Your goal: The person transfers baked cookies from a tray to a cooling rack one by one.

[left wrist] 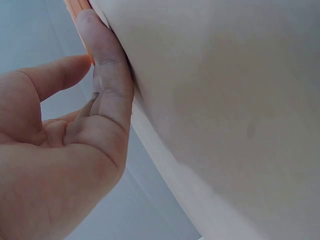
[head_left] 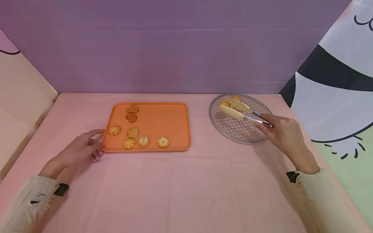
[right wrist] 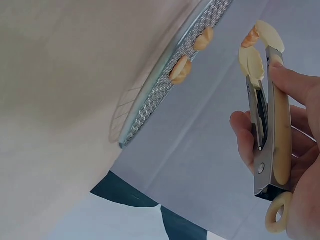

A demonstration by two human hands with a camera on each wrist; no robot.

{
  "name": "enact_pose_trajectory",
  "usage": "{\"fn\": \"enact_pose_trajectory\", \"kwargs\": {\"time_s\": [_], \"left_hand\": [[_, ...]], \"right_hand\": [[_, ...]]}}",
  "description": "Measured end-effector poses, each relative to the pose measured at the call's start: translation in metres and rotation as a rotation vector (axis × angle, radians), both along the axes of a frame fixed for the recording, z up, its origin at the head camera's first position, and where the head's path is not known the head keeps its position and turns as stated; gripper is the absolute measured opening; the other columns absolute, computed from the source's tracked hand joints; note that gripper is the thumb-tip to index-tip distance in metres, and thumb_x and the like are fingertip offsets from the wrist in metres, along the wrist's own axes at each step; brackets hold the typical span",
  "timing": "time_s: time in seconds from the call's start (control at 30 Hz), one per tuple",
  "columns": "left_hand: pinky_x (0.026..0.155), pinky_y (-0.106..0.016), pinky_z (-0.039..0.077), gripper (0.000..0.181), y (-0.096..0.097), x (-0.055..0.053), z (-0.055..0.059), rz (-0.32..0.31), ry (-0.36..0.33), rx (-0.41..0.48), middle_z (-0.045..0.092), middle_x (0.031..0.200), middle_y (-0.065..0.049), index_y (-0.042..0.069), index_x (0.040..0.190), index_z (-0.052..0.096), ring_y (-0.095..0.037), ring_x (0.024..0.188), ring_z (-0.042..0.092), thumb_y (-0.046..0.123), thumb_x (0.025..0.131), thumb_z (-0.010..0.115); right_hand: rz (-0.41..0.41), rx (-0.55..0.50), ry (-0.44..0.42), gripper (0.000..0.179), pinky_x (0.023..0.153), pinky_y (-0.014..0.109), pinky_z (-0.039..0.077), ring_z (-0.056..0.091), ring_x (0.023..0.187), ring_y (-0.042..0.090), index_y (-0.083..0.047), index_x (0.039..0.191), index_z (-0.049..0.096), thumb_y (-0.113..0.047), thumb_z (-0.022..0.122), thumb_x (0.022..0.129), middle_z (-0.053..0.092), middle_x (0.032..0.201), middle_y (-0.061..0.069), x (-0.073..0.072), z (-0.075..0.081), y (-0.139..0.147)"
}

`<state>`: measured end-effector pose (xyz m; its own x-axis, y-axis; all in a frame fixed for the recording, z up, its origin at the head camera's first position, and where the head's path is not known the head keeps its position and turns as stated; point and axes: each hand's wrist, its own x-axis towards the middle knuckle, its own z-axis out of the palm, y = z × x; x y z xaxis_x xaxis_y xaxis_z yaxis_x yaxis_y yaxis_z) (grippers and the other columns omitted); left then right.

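My right hand (head_left: 287, 134) grips a pair of tongs (right wrist: 272, 120) with cream-coloured tips and metal arms. Between the tips is a golden cookie (right wrist: 251, 37), held above the round wire rack (head_left: 230, 129). Two more cookies, one of them a ridged cookie (right wrist: 180, 70), lie on the rack. At the other side, my left hand (head_left: 78, 149) rests its fingertips against the left edge of the orange tray (head_left: 172, 119), fingers fairly straight. Several cookies lie on the tray, among them two pretzel-shaped ones, a round cookie (head_left: 132, 132) and a cream-topped cookie (head_left: 163, 142).
A pink cloth (head_left: 192, 194) covers the table under both the tray and the rack. Behind it stands a purple backdrop (head_left: 175, 48). A printed panel (head_left: 341, 106) borders the right side, and a pale wall (head_left: 23, 94) the left.
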<state>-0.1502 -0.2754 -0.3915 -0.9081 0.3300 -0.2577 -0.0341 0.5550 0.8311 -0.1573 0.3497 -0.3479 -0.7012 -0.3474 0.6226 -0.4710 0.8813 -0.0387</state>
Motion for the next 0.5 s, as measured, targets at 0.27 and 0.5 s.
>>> {"fn": "enact_pose_trajectory", "kwargs": {"time_s": [0.27,0.5], "left_hand": [[0.063,-0.033,0.06,0.067,0.0,0.0,0.0,0.001,-0.009,-0.001,0.065,0.081,-0.013,-0.009,0.154,0.016,-0.022,0.065,0.064,0.007,0.102,0.054],[0.064,-0.032,0.06,0.067,-0.001,0.0,0.0,0.009,-0.019,-0.001,0.064,0.081,-0.013,-0.007,0.154,0.017,-0.023,0.066,0.065,0.01,0.102,0.055]], "right_hand": [[-0.058,0.007,-0.002,0.037,0.05,0.047,0.046,0.059,0.054,0.027,0.001,0.105,0.075,-0.015,0.087,0.074,0.073,0.083,0.017,-0.01,-0.002,0.013],[-0.16,0.04,-0.11,0.044,0.05,0.046,0.05,0.055,0.051,0.025,0.007,0.111,0.071,-0.019,0.085,0.079,0.071,0.09,0.026,-0.021,-0.007,0.029]]}}
